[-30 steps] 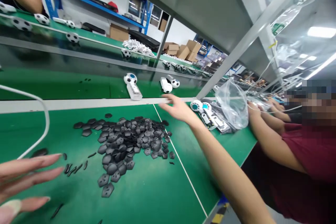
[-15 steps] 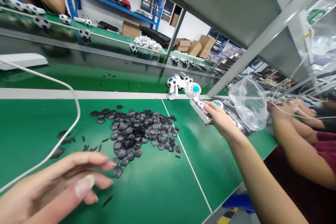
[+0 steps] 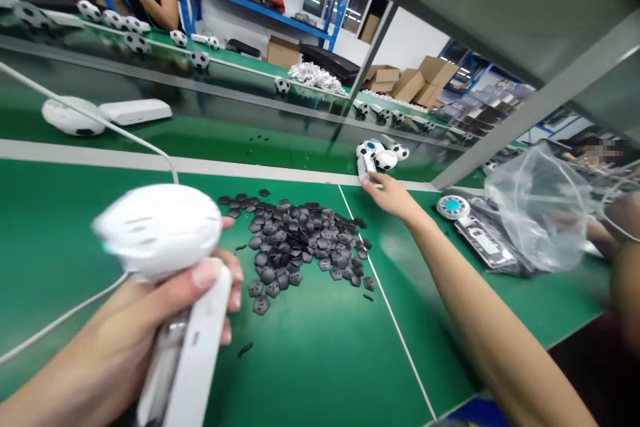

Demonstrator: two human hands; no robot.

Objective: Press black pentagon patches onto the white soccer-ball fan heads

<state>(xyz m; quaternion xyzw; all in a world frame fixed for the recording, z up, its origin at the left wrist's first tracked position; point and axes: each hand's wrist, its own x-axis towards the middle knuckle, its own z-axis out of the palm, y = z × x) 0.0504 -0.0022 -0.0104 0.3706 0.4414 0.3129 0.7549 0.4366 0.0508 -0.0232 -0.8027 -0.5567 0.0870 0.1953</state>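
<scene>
My left hand (image 3: 150, 320) is closed around a white handheld device (image 3: 163, 227) with a rounded, slotted head and a long handle, held up close to the camera. At the back of the bench, the fingers of my right hand (image 3: 393, 199) are on the handle of a football-patterned device (image 3: 367, 163), which lies in a small group of similar ones. Between my hands is a pile of black pentagon-shaped pieces (image 3: 295, 240), some with small holes. Another device with a blue-centred disc (image 3: 453, 206) and an uncovered handle lies to the right.
A clear plastic bag (image 3: 537, 207) lies at the right near a co-worker's blurred arm (image 3: 627, 280). A white cable (image 3: 100, 117) crosses the left side. Another white device (image 3: 75, 115) lies at the back left. A metal post (image 3: 500, 127) rises at the right; a person sits across the line.
My left hand, open before, now holds a white device. My right hand has let go of the device it held and moved to the group at the back. The view has shifted left.
</scene>
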